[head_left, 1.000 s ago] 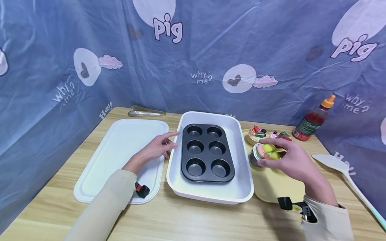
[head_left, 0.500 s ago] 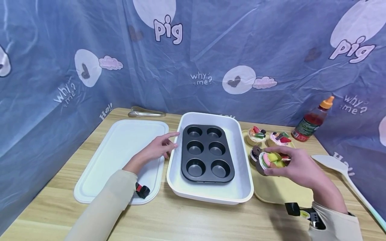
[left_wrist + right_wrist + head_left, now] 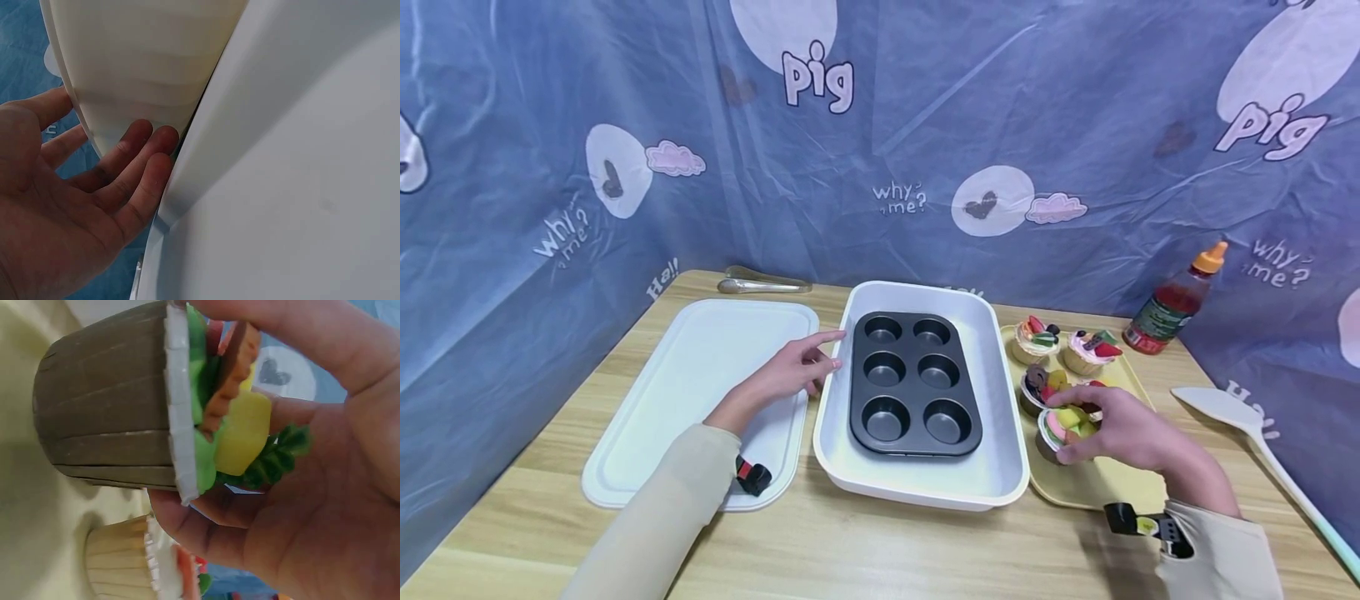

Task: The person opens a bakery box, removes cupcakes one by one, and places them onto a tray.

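Note:
My right hand point(image 3: 1116, 425) pinches a cupcake point(image 3: 1063, 427) by its rim, low over the front part of a yellow tray point(image 3: 1093, 492). Its dark brown wrapper point(image 3: 106, 406) has a white frilled edge, topped with green icing, yellow chunks and a small green sprig. Close behind it is another dark-wrapped cupcake point(image 3: 1036, 385); two pale-wrapped ones, a fruit-topped cupcake point(image 3: 1036, 340) and a pink-iced cupcake point(image 3: 1082, 354), stand at the tray's back. My left hand point(image 3: 790, 367), fingers loosely spread, touches the left rim of a deep white basin point(image 3: 910, 483). A black muffin pan point(image 3: 912, 383) lies inside it, cups empty.
At the left lies a flat white tray point(image 3: 700, 375), partly under my left forearm. Tongs point(image 3: 763, 285) rest behind it. A red sauce bottle point(image 3: 1172, 304) stands at the back right, with a long white spoon point(image 3: 1262, 433) along the right side.
My right hand has carried the cupcake toward the front of the yellow tray and lowered it, uncovering the cupcakes behind. My left hand stays at the basin's rim.

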The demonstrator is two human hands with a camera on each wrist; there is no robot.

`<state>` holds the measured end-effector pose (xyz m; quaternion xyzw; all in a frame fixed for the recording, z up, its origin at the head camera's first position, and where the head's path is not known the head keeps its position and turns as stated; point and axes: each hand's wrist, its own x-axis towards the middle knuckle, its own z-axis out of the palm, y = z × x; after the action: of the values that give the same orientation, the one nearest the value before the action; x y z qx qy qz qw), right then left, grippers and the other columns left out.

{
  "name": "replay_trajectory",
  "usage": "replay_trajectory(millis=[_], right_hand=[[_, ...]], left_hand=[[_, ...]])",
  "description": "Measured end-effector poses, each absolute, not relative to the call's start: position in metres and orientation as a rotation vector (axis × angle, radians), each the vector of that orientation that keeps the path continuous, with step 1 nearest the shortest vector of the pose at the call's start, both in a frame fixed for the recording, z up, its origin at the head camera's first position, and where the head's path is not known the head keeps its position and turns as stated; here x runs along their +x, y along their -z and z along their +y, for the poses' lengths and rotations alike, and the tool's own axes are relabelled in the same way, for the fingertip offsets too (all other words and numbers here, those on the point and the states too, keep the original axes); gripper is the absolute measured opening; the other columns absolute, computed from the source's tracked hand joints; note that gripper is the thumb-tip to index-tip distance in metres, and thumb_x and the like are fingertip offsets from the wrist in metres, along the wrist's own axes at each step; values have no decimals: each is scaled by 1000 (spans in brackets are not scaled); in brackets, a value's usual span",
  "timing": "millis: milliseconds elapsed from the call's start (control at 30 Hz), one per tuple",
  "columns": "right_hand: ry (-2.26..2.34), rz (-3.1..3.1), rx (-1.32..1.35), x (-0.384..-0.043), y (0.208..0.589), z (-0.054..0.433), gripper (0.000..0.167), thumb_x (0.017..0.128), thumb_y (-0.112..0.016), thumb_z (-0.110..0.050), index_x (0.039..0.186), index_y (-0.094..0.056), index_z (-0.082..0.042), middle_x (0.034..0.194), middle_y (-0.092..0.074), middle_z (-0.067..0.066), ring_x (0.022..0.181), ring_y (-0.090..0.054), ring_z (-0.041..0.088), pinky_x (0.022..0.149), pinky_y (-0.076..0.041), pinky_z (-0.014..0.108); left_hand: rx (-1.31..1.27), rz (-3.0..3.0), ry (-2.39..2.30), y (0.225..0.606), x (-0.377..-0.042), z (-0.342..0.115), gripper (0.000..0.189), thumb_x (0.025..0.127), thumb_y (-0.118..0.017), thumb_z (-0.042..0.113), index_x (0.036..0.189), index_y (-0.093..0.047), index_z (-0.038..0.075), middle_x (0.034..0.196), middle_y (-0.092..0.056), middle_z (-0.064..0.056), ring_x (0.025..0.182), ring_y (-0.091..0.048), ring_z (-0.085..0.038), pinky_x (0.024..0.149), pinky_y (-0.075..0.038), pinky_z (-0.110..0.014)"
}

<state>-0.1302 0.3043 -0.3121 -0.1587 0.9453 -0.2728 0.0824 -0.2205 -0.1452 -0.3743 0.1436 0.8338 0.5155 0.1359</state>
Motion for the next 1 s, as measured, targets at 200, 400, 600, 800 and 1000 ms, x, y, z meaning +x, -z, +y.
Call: replay_trajectory(millis=[200,400,600,800,1000], right_hand=[[853,2730,-485,-136,321,310,66,67,-94,-26,122,-67,-2,110,-68,10,94,-59,16,75,-50,21],[856,2683,-510,-139,324,314,65,66,-94,-26,121,-68,-3,113,-69,8,95,-58,10,78,-49,20],[839,2644,-505,-139,324,316,62,66,-93,-24,119,-68,-4,116,-68,9,97,-57,16,79,-48,21],[830,2635,-468,-139,325,316,66,63,-93,-20,120,-67,-3,118,-67,12,102,-57,22,80,-48,21],[809,2625,-452,-140,325,317,67,64,-93,-19,123,-65,-2,120,-65,14,104,-57,23,81,-48,21]], left_hand=[[409,2409,-1493,375,-220,-145,56,102,-61,24,154,-43,17,102,-64,-15,76,-63,-21,66,-58,-34],[404,2411,-1491,374,-220,-145,56,102,-61,24,154,-43,18,101,-63,-15,75,-63,-20,66,-58,-33],[404,2415,-1491,374,-222,-146,56,102,-61,24,154,-43,19,101,-63,-14,74,-63,-21,67,-58,-35],[407,2408,-1491,377,-223,-146,56,102,-61,25,154,-43,20,101,-63,-14,75,-64,-20,66,-58,-33],[411,2407,-1495,377,-223,-146,55,102,-61,24,154,-43,19,101,-63,-15,73,-63,-20,66,-57,-33]])
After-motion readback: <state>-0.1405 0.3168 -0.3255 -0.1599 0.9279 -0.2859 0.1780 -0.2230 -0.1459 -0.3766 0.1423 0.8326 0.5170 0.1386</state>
